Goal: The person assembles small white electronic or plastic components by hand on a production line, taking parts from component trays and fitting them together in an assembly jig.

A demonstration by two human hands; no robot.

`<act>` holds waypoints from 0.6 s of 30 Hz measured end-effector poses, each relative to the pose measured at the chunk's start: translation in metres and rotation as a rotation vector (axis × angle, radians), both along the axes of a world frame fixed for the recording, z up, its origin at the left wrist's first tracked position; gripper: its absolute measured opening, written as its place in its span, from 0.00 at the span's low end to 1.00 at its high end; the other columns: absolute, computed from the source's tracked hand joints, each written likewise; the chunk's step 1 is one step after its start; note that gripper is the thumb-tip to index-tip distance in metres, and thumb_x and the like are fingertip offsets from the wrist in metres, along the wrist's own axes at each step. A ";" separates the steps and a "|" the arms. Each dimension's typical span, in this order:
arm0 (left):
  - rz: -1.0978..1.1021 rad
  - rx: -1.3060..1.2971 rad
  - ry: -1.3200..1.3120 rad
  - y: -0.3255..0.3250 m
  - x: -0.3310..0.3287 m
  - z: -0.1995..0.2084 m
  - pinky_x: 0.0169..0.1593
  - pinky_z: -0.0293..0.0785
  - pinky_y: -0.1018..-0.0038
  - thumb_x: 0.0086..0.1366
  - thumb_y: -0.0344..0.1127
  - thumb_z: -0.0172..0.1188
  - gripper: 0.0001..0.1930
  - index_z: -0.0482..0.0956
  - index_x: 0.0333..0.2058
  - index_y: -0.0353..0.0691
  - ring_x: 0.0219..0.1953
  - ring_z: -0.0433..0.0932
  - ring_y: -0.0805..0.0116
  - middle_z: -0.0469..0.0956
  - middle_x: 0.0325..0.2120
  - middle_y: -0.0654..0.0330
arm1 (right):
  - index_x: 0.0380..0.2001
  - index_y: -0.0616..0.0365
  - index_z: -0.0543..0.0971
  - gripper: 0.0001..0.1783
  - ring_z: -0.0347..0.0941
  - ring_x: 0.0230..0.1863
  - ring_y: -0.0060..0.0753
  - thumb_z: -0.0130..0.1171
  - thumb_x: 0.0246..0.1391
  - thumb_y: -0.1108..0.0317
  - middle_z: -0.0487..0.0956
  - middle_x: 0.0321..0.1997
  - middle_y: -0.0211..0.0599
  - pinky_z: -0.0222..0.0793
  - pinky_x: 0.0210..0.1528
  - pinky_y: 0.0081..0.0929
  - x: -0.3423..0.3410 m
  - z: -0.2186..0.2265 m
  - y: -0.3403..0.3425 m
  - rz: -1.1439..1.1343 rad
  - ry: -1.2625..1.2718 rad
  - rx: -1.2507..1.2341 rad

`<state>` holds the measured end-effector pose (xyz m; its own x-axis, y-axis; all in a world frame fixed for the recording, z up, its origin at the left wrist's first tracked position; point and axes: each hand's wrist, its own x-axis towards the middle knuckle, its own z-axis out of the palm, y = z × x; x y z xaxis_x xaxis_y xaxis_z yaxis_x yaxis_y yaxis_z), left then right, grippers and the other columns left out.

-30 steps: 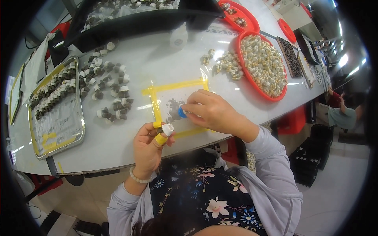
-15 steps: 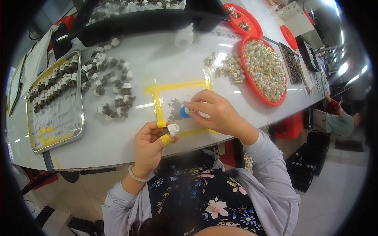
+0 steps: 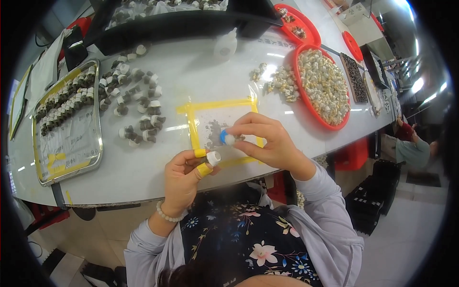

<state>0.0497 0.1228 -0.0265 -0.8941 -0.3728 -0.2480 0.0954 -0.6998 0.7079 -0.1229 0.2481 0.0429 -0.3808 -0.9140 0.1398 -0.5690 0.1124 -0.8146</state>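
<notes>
- White cap piece [image 3: 213, 158] sits pinched in my left hand [image 3: 184, 179], its grip clamped on it, just below the yellow tape square's [image 3: 193, 125] near edge, over the table [image 3: 201, 71] rim.
- My right hand [image 3: 265, 143] holds a small blue-tipped part [image 3: 224, 138], grip closed on it, inside that square.
- Left of the square I see scattered dark-and-white parts [image 3: 136, 107], then a metal tray [image 3: 67, 165].
- Right of it, a red basin [image 3: 306, 98] crowds the edge; bare table lies behind the square.
</notes>
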 end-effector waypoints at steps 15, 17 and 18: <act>0.004 -0.055 0.003 0.002 0.000 0.002 0.40 0.77 0.71 0.57 0.22 0.58 0.12 0.73 0.41 0.29 0.35 0.79 0.65 0.78 0.36 0.52 | 0.40 0.60 0.79 0.16 0.74 0.33 0.33 0.62 0.43 0.77 0.76 0.34 0.38 0.69 0.35 0.24 0.015 -0.004 -0.001 0.111 -0.150 -0.004; -0.003 -0.069 0.005 0.003 0.000 0.002 0.40 0.77 0.72 0.57 0.22 0.58 0.12 0.73 0.41 0.29 0.34 0.79 0.64 0.78 0.36 0.52 | 0.39 0.60 0.79 0.15 0.74 0.31 0.32 0.62 0.43 0.77 0.76 0.32 0.38 0.69 0.33 0.23 0.018 -0.006 0.000 0.082 -0.149 -0.022; 0.001 -0.079 -0.017 0.004 0.001 0.002 0.39 0.77 0.72 0.57 0.22 0.58 0.12 0.73 0.41 0.29 0.34 0.79 0.64 0.78 0.35 0.52 | 0.39 0.60 0.79 0.15 0.74 0.31 0.32 0.62 0.43 0.77 0.76 0.32 0.38 0.69 0.33 0.23 0.020 -0.008 0.000 0.075 -0.146 -0.023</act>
<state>0.0504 0.1268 -0.0247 -0.8898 -0.3924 -0.2331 0.0833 -0.6417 0.7624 -0.1027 0.2481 0.0347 -0.3296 -0.9379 0.1086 -0.4502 0.0549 -0.8913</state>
